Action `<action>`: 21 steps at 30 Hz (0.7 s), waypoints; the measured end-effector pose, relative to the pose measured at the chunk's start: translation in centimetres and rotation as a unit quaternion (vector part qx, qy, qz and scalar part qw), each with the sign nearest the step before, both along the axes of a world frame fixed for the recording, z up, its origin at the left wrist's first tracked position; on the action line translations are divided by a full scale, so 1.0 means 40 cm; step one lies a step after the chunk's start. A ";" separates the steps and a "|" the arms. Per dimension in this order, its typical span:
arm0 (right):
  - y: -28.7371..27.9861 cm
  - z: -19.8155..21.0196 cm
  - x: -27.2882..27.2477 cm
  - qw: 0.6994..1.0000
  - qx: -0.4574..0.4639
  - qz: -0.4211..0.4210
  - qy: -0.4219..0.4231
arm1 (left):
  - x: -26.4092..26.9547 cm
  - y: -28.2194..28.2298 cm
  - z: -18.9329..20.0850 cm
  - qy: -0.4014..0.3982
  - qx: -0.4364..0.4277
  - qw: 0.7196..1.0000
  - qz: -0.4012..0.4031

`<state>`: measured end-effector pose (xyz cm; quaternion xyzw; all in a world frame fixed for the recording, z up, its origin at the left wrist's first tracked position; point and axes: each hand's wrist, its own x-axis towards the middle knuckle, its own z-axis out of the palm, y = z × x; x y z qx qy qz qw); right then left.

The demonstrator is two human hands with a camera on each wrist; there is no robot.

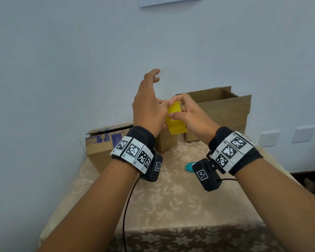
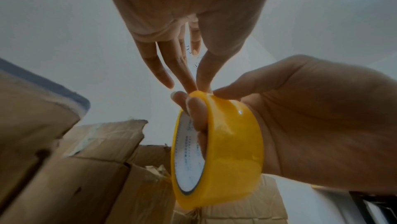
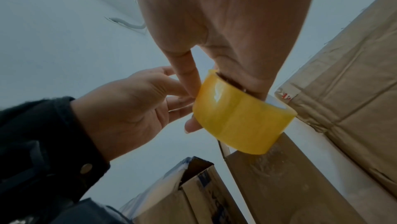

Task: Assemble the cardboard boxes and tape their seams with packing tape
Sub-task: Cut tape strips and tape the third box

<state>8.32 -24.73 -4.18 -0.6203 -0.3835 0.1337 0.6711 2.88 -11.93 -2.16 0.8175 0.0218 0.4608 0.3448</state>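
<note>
The roll of yellow packing tape (image 2: 223,146) is clamped in the right hand (image 1: 187,115), fingers through its core, held above the bench (image 1: 171,197) before the cardboard boxes (image 1: 224,113). Its rim is picked at by the left hand (image 1: 149,108), thumb and fingertip pinched together. The tape end may be lost or split if a nail slips.
</note>
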 end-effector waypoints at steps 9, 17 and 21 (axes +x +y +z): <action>-0.002 -0.001 0.005 1.000 -0.007 -0.027 0.014 | 0.007 0.001 -0.012 -0.001 0.027 1.000 0.010; 0.000 -0.012 0.002 0.999 -0.004 0.036 -0.007 | -0.001 0.008 -0.003 -0.009 -0.008 0.999 -0.044; 0.004 -0.021 0.002 0.998 0.025 0.050 0.025 | -0.017 0.001 0.006 -0.002 -0.036 0.995 -0.096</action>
